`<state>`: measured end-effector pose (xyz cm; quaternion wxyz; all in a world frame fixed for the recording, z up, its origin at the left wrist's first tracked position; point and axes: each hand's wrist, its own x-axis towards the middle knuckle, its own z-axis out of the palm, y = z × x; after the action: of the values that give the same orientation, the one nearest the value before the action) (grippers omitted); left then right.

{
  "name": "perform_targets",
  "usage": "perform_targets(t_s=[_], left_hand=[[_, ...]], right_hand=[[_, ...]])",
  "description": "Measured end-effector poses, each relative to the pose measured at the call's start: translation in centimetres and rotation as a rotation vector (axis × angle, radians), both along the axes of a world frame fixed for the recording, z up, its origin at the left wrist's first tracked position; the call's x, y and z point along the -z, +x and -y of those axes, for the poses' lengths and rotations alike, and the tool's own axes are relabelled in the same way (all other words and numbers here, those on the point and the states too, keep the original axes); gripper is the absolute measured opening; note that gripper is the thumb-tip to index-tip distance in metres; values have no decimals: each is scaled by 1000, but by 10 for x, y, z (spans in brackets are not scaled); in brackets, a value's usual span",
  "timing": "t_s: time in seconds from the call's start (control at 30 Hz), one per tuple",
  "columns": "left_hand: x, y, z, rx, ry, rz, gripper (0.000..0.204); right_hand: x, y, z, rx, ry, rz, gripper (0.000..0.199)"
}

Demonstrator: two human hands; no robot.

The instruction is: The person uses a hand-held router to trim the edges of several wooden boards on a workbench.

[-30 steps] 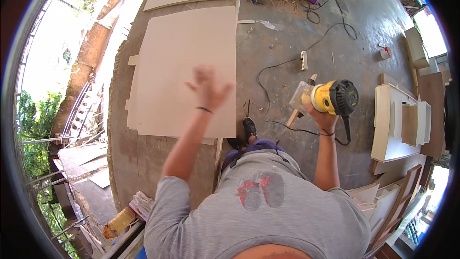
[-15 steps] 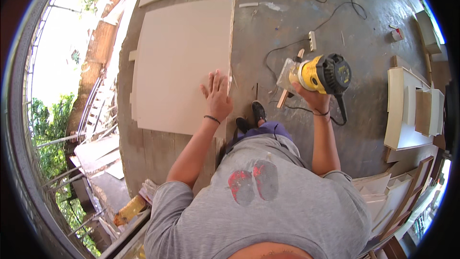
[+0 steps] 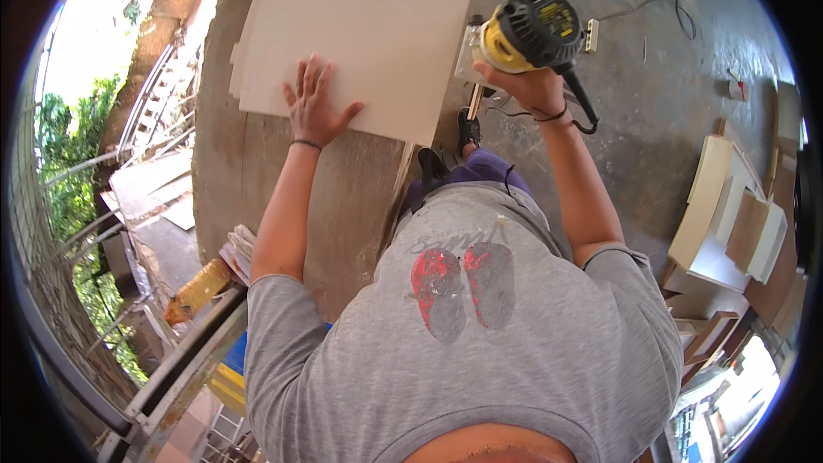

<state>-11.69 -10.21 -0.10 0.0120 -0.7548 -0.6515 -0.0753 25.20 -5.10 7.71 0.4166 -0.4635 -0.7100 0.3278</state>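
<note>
My left hand (image 3: pixel 317 111) lies flat with fingers spread on a large pale board (image 3: pixel 369 26), near the board's close edge. The board rests on a brown wooden bench top (image 3: pixel 266 176). In my right hand (image 3: pixel 531 90) is a yellow and black router (image 3: pixel 536 30), gripped around its lower body. Its clear base (image 3: pixel 471 56) faces left, close beside the board's right edge; I cannot tell whether the two touch. A black cord (image 3: pixel 583 107) curves down from the router's rear end. A narrow wood strip (image 3: pixel 475 103) shows just below the base.
A white power strip (image 3: pixel 591 36) lies on the grey floor to the right, with cables farther off. Pale cabinet pieces (image 3: pixel 716 197) stand at the far right. A metal rail (image 3: pixel 184 369) runs at the lower left, beside a dirty yellow object (image 3: pixel 201 290).
My left hand has slid leftward across the board, and the thumb is now spread wide. The router has come left, up to the board's right edge. The whole view has shifted and turned somewhat.
</note>
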Motion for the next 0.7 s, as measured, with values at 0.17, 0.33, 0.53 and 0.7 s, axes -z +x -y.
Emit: perform_targets(t_s=[0.17,0.33,0.53,0.7], left_hand=[[-14,16,-10,-35,-27,36,90],[4,16,-38,-247,36,95,96],[-5,23,-44,-301,-33,30,99],[-11,20,-38,-266,-47,0,97]], right_hand=[[11,-1,16,127,-9,-147,52],[0,5,39,132,62,-245,58],[2,5,64,176,35,-202,55],[6,-20,58,158,-23,60,52]])
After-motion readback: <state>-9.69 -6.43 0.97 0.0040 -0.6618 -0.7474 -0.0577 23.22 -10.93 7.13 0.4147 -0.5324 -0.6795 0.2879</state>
